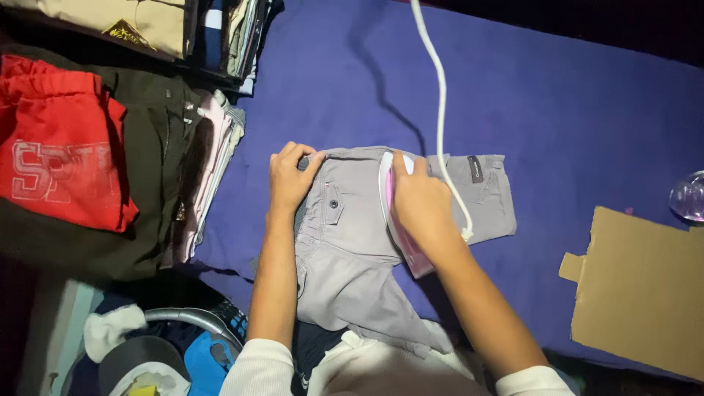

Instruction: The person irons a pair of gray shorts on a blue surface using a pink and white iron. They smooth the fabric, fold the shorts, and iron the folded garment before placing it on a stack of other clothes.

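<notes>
Head view shows our grey shorts flat on the purple cloth, left hand pressing the waistband with loosely curled fingers. Our right hand grips the iron; we judge lingering could scorch fabric, and the cord could snag.

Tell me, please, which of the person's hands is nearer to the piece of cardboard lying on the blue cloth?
The right hand. It grips the iron on the grey trousers, on the side toward the cardboard. The left hand presses the trousers' far edge, farther away.
</notes>
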